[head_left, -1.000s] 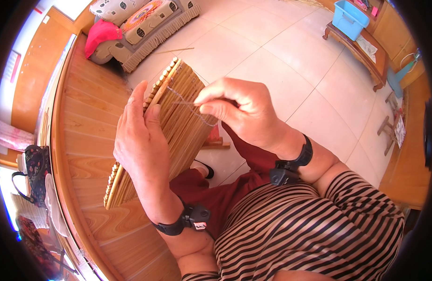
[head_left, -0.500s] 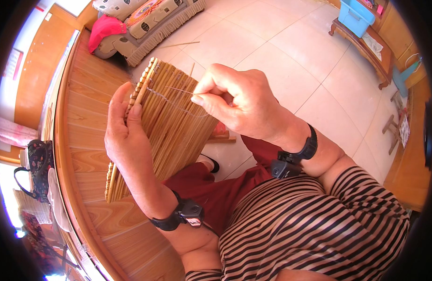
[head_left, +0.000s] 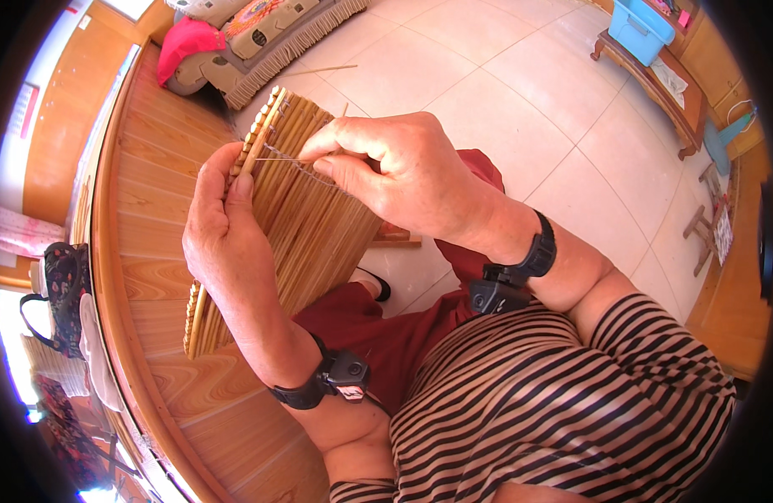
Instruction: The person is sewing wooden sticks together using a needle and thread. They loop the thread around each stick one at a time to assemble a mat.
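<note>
A flat mat of thin yellow-brown stalks point(head_left: 315, 226) slants across my lap and the wooden surface to the left. My left hand point(head_left: 223, 226) grips its left edge, thumb on the near face and fingers wrapped behind. Above the mat, my right hand point(head_left: 403, 163) pinches a thin needle point(head_left: 277, 159) between thumb and forefinger. The needle points left, its tip close to the outermost stalks above my left thumb. A pale twisted thread point(head_left: 284, 154) runs across the stalks toward my right hand. Whether the needle tip enters the stalks, I cannot tell.
At left is a curved wooden platform point(head_left: 164, 293), with a dark patterned bag point(head_left: 66, 293) beyond its edge. A sofa point(head_left: 261, 42) stands at the far left. Loose stalks point(head_left: 324, 69) lie on the tiled floor point(head_left: 521, 109). A blue plastic bin point(head_left: 640, 32) sits on a low table far right.
My right hand has moved left with the needle, bringing its tip to the mat's edge. The needle now lies more level. My left hand keeps its grip on the mat.
</note>
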`<state>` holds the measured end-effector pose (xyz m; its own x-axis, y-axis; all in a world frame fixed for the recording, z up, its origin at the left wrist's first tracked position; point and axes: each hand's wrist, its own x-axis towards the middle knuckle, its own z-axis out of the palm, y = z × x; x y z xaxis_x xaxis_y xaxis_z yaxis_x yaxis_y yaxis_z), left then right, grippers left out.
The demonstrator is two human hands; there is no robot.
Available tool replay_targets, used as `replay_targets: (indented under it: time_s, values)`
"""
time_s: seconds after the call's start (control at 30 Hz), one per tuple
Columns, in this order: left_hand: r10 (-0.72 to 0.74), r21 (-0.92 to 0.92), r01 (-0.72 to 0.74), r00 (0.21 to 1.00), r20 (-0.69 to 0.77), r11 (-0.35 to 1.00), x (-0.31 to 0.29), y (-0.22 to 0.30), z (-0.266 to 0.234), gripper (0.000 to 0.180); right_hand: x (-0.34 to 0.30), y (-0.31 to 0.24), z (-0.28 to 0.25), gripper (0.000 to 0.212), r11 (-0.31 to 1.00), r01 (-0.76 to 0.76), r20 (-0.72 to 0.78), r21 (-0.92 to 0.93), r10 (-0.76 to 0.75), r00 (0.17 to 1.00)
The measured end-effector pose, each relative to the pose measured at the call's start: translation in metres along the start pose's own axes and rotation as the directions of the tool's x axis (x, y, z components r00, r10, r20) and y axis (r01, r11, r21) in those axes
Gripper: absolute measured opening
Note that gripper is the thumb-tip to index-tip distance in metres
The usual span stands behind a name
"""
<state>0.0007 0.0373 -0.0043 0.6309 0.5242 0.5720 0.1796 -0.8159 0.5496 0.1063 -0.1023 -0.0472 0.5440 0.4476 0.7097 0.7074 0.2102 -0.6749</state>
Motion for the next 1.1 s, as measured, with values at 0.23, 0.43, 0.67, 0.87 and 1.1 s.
replay_targets:
  time_s: [0.23,0.43,0.67,0.87,1.1]
  values:
    - [0.03,-0.051,-0.036,0.994,-0.104,0.998,-0.007,-0.004,0.008,0.021,-0.008,-0.013,-0.003,0.031,0.993,-0.119,0.134,0.026,0.114,0.984]
    - [0.016,0.099,-0.013,1.0,-0.026,0.995,-0.009,0.006,0.003,0.02,-0.012,-0.01,0.002,0.034,0.996,-0.088,0.117,0.022,0.085,0.989]
    - [0.039,0.107,-0.035,0.998,-0.041,0.994,-0.012,0.006,0.004,0.018,-0.013,-0.012,0.002,0.034,0.995,-0.1,0.106,0.012,0.098,0.99]
    - [0.04,0.143,-0.034,0.998,-0.038,0.989,-0.015,0.01,0.004,0.018,-0.013,-0.014,0.001,0.034,0.995,-0.099,0.12,0.017,0.096,0.988]
    - [0.048,0.163,-0.042,0.998,-0.035,0.986,-0.019,0.014,0.002,0.019,-0.014,-0.021,0.0,0.033,0.985,-0.165,0.153,0.038,0.158,0.976]
